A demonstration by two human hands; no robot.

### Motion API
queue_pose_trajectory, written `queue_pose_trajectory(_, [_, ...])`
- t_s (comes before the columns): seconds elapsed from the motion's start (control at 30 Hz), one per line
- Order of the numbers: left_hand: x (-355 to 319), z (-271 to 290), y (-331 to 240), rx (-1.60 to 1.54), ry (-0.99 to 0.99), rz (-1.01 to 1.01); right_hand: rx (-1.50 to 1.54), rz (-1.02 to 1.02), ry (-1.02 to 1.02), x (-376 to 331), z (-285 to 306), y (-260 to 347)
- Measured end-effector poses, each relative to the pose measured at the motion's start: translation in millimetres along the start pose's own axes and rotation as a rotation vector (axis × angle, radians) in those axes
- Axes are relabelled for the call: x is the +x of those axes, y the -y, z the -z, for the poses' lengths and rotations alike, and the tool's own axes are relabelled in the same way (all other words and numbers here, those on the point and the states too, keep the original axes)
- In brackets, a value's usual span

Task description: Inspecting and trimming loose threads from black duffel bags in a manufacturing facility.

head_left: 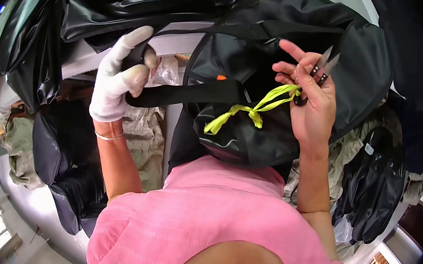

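While gloved left hand (115,82) grips strap (184,93), right hand (309,99) pinches snips (322,66).

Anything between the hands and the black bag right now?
Nothing visible. The white-gloved left hand already grips the black fabric bag's black strap; the bare right hand, holding small metal thread snips with a yellow-green ribbon, rests against the bag.

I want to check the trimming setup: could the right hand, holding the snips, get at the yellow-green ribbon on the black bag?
Probably yes: the right hand already lies against the yellow-green ribbon, snips raised above it, with nothing between them.
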State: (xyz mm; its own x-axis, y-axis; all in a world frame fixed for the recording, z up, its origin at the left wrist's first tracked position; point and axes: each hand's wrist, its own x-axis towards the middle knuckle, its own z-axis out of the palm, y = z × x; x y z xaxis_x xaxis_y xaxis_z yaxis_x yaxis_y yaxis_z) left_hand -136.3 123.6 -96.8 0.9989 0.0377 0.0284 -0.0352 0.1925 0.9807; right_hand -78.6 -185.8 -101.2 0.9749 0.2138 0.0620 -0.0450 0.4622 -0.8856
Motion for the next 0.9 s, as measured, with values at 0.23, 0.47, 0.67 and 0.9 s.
queue_pose_trajectory(0.23, [-10.5,8.2,21.1,-0.06,0.044,-0.022,0.005,-0.08,-0.173,-11.6,19.6,-22.3])
queue_pose_trajectory(0.47, [-27.3,8.6,14.6,-0.004,0.381,-0.166,-0.078,-0.176,-0.1,4.9,17.4,-23.8])
queue_pose_trajectory(0.67, [-20.9,-4.1,-4.4,0.022,0.998,0.141,-0.201,-0.063,-0.088,14.3,12.8,-38.3])
queue_pose_trajectory(0.9, [3.3,-58.5,16.2,-0.032,0.321,0.282,-0.397,0.113,-0.163,3.7,-1.1,-42.2])
